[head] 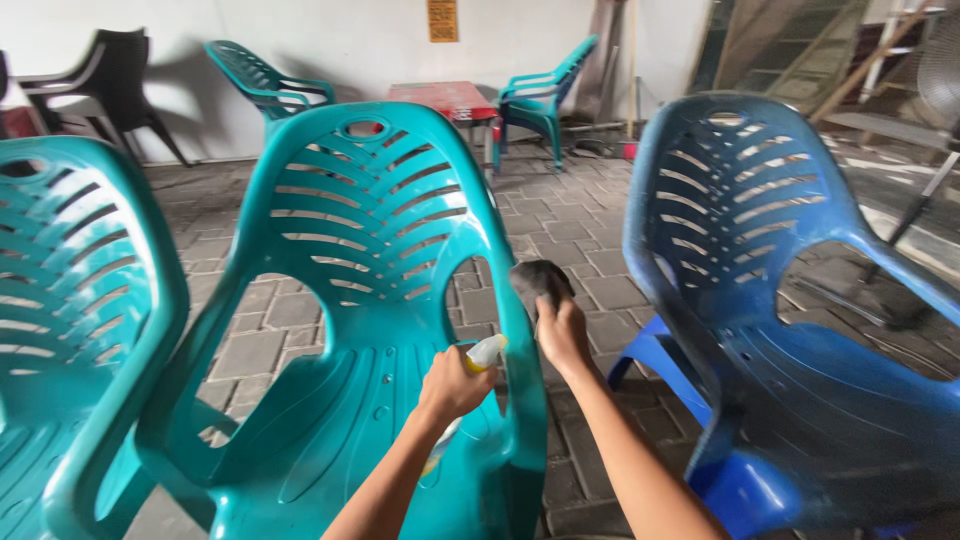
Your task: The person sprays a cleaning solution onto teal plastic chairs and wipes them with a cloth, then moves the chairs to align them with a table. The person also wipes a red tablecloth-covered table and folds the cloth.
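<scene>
1. We stand behind a teal plastic armchair in the middle of the view, and both our hands are at its right armrest and back edge.
2. Our left hand is closed around a small spray bottle with a pale yellowish nozzle; the nozzle points to the right, toward the chair's right edge. The lower part of the bottle is hidden behind the hand and wrist.
3. Our right hand is closed on a dark grey cloth, bunched, and presses it against the outer right edge of the chair back, just above the armrest.
4. We judge that the step in hand is wiping: the cloth is on the plastic, and the bottle waits just beside it.
5. The next move, as we judge it, calls for sliding the cloth along the curved edge with steady pressure, and for aiming the nozzle at the plastic and not at the right hand, which is very near.
6. To the right stands a blue plastic armchair, close but not touching the teal one; to the left is another teal chair.
7. Far behind, on the paved floor, we see a red table, two more teal chairs and a black chair by the wall.
</scene>
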### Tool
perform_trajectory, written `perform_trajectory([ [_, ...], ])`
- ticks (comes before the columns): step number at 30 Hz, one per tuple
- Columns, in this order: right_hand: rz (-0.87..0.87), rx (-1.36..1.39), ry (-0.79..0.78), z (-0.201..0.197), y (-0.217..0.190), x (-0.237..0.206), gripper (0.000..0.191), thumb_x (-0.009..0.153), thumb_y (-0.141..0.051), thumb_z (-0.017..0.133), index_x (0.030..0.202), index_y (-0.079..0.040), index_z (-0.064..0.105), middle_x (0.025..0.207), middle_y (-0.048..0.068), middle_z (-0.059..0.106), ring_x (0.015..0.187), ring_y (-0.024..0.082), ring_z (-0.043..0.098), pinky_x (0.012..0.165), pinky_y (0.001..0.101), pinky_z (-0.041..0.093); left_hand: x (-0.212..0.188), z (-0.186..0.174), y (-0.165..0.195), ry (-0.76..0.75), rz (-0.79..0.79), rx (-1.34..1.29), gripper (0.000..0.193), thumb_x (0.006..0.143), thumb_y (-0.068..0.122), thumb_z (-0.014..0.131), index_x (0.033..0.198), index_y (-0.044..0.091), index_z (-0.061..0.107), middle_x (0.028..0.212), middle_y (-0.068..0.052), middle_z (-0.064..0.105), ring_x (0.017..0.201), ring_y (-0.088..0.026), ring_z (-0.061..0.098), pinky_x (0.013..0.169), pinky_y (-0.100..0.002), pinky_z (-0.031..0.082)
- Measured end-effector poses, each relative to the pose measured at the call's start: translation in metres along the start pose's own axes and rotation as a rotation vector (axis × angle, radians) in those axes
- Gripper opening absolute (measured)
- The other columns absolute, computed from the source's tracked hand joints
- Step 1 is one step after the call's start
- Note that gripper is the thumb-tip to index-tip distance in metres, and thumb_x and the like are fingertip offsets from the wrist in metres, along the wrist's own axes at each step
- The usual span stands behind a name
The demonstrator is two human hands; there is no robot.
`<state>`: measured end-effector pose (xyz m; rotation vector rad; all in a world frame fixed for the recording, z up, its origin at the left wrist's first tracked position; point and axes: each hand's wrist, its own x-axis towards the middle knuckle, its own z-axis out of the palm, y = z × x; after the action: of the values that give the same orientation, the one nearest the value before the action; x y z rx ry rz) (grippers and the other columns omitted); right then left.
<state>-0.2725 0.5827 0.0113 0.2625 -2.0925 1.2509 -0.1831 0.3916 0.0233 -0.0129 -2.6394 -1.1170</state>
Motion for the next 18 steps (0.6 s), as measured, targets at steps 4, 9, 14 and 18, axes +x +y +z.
perform_trajectory([
  [4,-0.301,-0.281,-0.392,0.024,-0.013,-0.023,0.052,0.088,-0.02,0.065,0.137,-0.001,0.06,0.156,0.023,0.04,0.144,0.047,0.03,0.113,0.0493,0.033,0.006,-0.005,-0.018,-0.037,-0.036,-0.005,0.046,0.073,0.03,0.068,0.108,0.001,0.076,0.096,-0.028,0.074,0.096,-0.046,0.07,0.089,-0.05,0.055],
  [9,-0.311,-0.449,-0.512,-0.023,-0.047,-0.089,0.045,0.099,-0.027,0.067,0.136,-0.003,0.058,0.163,0.015,0.036,0.15,0.041,0.029,0.118,0.0488,0.031,0.007,-0.006,-0.038,0.066,-0.071,-0.049,0.05,0.073,0.031,0.075,0.112,0.0,0.072,0.099,-0.027,0.072,0.097,-0.045,0.069,0.085,-0.05,0.056],
  [14,-0.599,-0.55,-0.437,-0.044,-0.08,-0.132,0.065,0.077,-0.019,0.074,0.135,0.003,0.057,0.156,0.019,0.041,0.146,0.042,0.032,0.111,0.0594,0.028,0.005,0.005,-0.054,0.015,-0.023,-0.189,0.042,0.076,0.025,0.072,0.111,0.001,0.073,0.092,-0.024,0.076,0.093,-0.04,0.075,0.083,-0.046,0.058],
  [18,-0.491,-0.519,-0.481,-0.029,-0.06,-0.103,0.052,0.083,-0.022,0.072,0.129,0.0,0.061,0.153,0.02,0.042,0.146,0.043,0.034,0.116,0.0521,0.032,0.009,0.005,-0.068,0.052,0.147,-0.186,0.042,0.075,0.022,0.072,0.112,0.004,0.075,0.091,-0.024,0.075,0.093,-0.041,0.073,0.08,-0.045,0.057],
])
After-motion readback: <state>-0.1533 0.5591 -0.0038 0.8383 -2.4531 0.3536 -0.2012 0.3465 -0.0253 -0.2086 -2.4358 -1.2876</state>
